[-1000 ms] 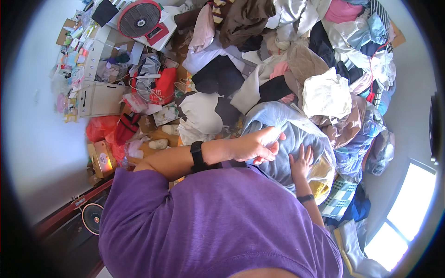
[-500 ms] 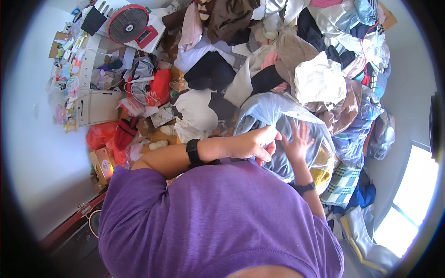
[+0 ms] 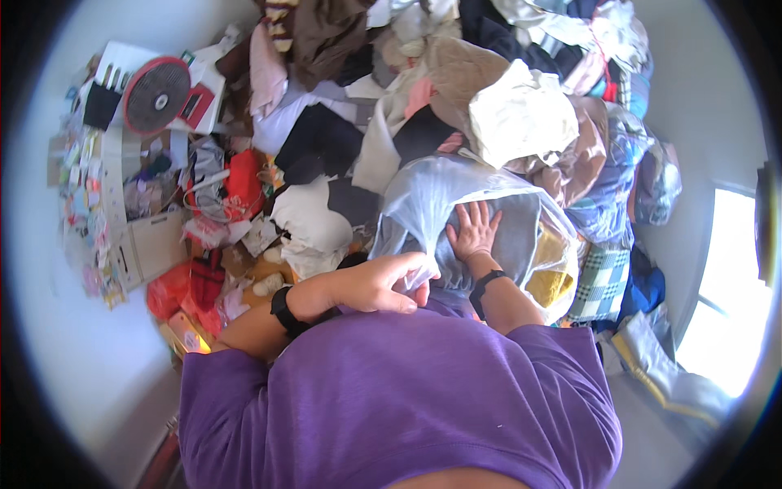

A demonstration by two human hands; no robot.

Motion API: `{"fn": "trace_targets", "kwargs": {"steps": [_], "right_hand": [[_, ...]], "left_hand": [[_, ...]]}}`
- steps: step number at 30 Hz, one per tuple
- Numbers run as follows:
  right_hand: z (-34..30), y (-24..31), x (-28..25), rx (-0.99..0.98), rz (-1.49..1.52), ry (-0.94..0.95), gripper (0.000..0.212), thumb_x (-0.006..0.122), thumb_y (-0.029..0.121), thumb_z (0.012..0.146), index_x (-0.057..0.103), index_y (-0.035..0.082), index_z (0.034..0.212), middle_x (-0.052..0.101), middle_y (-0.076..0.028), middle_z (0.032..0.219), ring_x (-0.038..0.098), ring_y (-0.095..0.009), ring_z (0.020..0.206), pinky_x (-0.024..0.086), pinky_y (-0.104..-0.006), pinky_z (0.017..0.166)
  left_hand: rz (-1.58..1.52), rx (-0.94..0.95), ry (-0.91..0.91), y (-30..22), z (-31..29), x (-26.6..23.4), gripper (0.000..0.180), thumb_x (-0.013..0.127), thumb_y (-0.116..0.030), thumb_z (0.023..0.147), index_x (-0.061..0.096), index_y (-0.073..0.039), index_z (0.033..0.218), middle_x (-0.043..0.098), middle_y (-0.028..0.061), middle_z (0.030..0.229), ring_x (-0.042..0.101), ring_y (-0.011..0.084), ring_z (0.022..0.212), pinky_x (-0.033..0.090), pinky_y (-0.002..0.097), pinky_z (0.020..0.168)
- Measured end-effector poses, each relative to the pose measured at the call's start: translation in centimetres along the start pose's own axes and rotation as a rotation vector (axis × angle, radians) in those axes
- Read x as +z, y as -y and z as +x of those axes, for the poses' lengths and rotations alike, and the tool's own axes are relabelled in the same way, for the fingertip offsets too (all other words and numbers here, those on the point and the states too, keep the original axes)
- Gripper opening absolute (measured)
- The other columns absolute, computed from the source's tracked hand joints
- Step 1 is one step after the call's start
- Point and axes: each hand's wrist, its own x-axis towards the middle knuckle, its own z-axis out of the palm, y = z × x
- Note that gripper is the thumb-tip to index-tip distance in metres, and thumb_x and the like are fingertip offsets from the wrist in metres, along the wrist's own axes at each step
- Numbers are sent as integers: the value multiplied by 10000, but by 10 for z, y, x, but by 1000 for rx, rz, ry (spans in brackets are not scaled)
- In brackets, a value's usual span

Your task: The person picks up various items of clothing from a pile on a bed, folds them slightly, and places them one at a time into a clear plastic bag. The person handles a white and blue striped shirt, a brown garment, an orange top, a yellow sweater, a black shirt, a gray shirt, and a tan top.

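Note:
A large clear plastic bag [image 3: 417,191] lies in front of me, holding grey folded cloth [image 3: 513,232] and a mustard-yellow cloth [image 3: 552,273]. Gathered film at the bag's near left edge is pinched in my left hand [image 3: 389,284], with its fingers curled around it. My right hand [image 3: 475,232] rests flat on the grey cloth, fingers spread, under the raised rim of the bag. Just beyond the bag sits a cream-white cloth bundle [image 3: 523,114]. Left of it lie black cloth [image 3: 319,145] and a white moulded piece [image 3: 311,216].
A high heap of clothes, including a brown garment [image 3: 330,37], fills the far side. A red fan [image 3: 156,95] stands at the far left above a white drawer unit [image 3: 159,240]. Red plastic bags [image 3: 171,289] lie left; a checked cloth bundle [image 3: 600,284] is at right.
My left hand has pulled the gathered film nearer and left. The right hand has gone from raised in the air to flat on the grey cloth, and the bag's opening is wider.

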Motion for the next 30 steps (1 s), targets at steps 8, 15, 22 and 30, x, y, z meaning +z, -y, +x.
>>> {"fn": "trace_targets", "kwargs": {"steps": [8, 15, 22, 30], "right_hand": [[-4, -13, 13, -53, 123, -130, 542, 556, 415, 714, 471, 181, 1195, 366, -96, 1289, 254, -294, 1251, 131, -651, 953], [-8, -19, 25, -123, 234, -191, 553, 554, 428, 708, 481, 179, 1196, 374, -110, 1290, 277, -308, 1237, 172, -670, 914], [-11, -24, 31, -138, 327, -202, 548, 547, 429, 719, 475, 181, 1201, 355, -107, 1305, 255, -296, 1249, 149, -669, 920], [-15, -29, 23, -143, 350, -238, 538, 515, 427, 750, 459, 160, 1213, 354, -122, 1313, 250, -304, 1256, 126, -646, 949]], "left_hand": [[247, 116, -639, -36, 89, -82, 174, 563, -177, 824, 577, -15, 760, 581, 39, 659, 532, 85, 565, 435, 225, 541], [664, -22, -851, 10, 242, -185, 430, 685, -229, 717, 521, 13, 1032, 561, 34, 820, 520, 97, 678, 448, 212, 564], [463, 80, -881, 36, 333, -172, 306, 613, -171, 691, 596, 54, 898, 625, 171, 795, 608, 261, 704, 474, 317, 652], [-218, 221, -797, -45, 206, -110, 310, 498, -49, 688, 529, 118, 948, 585, 138, 837, 598, 234, 714, 493, 316, 662]]}}
